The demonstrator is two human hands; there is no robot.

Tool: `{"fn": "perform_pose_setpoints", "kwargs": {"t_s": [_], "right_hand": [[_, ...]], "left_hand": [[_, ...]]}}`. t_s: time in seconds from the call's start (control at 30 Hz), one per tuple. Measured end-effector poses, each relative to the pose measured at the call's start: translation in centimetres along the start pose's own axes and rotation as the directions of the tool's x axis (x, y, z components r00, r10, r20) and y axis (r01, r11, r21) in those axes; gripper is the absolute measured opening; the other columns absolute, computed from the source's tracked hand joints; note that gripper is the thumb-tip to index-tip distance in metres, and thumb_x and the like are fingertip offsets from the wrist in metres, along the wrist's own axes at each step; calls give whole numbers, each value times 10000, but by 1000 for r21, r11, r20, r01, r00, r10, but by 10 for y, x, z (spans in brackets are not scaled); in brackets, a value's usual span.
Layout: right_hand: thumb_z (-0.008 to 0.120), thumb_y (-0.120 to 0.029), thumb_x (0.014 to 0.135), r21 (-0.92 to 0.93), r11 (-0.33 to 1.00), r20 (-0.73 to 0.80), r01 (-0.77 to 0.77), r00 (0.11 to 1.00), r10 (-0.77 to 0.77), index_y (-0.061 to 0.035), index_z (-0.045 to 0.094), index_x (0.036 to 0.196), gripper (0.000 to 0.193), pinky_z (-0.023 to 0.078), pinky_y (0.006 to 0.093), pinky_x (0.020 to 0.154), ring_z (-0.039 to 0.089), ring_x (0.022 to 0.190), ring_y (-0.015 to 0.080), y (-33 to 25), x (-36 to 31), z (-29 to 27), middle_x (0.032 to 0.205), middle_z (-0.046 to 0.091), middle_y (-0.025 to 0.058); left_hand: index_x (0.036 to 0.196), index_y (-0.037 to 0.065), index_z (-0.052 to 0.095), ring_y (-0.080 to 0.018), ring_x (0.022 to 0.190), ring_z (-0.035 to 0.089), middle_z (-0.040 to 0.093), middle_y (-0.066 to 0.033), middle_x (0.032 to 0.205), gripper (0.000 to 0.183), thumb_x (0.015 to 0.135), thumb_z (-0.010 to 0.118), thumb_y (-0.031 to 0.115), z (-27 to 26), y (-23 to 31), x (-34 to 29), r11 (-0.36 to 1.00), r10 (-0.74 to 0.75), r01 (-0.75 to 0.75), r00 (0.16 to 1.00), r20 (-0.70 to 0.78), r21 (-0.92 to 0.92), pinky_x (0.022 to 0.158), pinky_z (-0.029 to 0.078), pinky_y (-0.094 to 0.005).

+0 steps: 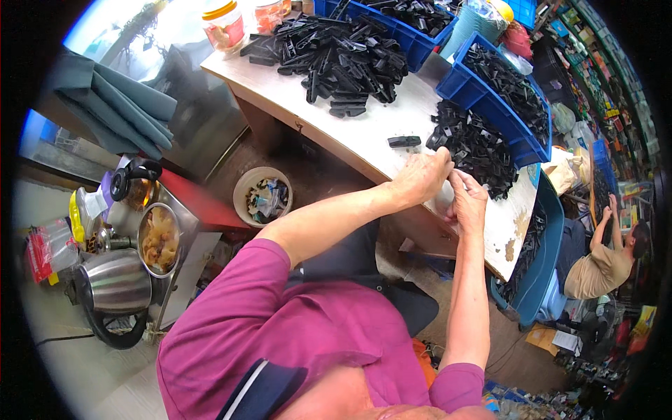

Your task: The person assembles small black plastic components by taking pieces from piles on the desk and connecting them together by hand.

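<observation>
Fingers of the left hand (422, 179) are curled, thumb and forefinger drawn together at the tips just beside a heap of small black clips (478, 150) on the worktop (381, 143). The right hand (470, 201) is close by, its thumb and forefinger bent up toward the left one, the rest folded in. Whether either is pinching a piece I cannot tell from where I stand; the fingers themselves hide whatever lies between them.

One longer black part (404, 141) lies alone on the pale wood, just left of the left fingertips. Beyond the clips, a blue tray (490, 115) full of black parts stands close against the heap and walls off that side. A bigger pile of long black parts (339, 63) spreads over the far end, next to a second blue tray (420, 54). Below the worktop's right edge sits a teal tub (549, 245) with more black pieces.

On the floor to the left stands a white bucket (260, 173) holding scraps. Further left are a steel kettle (119, 280) and a glass teapot (143, 190). Another person (595, 273) sits well off to the right, arms raised.

A clear and red packet (45, 248) carries print too small to read; a jar with an orange lid (224, 28) has a reddish label, likewise unreadable.
</observation>
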State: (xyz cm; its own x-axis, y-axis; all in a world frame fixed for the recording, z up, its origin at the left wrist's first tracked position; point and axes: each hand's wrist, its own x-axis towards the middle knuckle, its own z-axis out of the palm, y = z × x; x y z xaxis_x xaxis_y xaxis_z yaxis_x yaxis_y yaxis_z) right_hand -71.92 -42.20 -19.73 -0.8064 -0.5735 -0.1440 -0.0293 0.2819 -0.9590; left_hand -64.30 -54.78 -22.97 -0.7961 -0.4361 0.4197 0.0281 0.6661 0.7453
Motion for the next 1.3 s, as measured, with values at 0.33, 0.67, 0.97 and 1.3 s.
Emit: {"fn": "perform_pose_setpoints", "kwargs": {"t_s": [0.33,0.67,0.97,1.3], "right_hand": [[674,-302,952,83,996,30,33,999,-36,-41,696,1069,287,330,211,356,399,380,43,11,-2,4,583,533,-39],[507,-326,1021,212,977,-46,30,999,-20,-85,467,833,308,433,286,321,352,359,92,8,-17,10,476,327,-20],[471,-333,1029,293,952,-166,89,985,-41,-91,447,786,343,476,328,337,341,356,106,8,-21,13,473,313,-12],[458,-349,1019,362,930,-240,63,970,27,-60,518,863,334,516,316,393,336,380,95,2,-30,21,491,324,-18]], "left_hand": [[935,-25,576,-436,723,651,652,-243,735,200,966,531,167,16,4,-4,930,-274,214,945,-178,-300,688,511,-492],[1035,69,625,-338,884,612,641,-115,938,266,848,687,248,-54,-8,-20,936,45,91,927,-372,339,744,501,-444],[998,53,645,-314,834,612,652,-141,883,197,837,671,163,-59,-37,-12,922,59,-3,989,-133,387,742,483,-401],[1000,-26,576,-118,731,530,583,-63,809,236,975,570,208,-23,5,-32,842,-65,103,994,91,-529,679,476,-295]]}}
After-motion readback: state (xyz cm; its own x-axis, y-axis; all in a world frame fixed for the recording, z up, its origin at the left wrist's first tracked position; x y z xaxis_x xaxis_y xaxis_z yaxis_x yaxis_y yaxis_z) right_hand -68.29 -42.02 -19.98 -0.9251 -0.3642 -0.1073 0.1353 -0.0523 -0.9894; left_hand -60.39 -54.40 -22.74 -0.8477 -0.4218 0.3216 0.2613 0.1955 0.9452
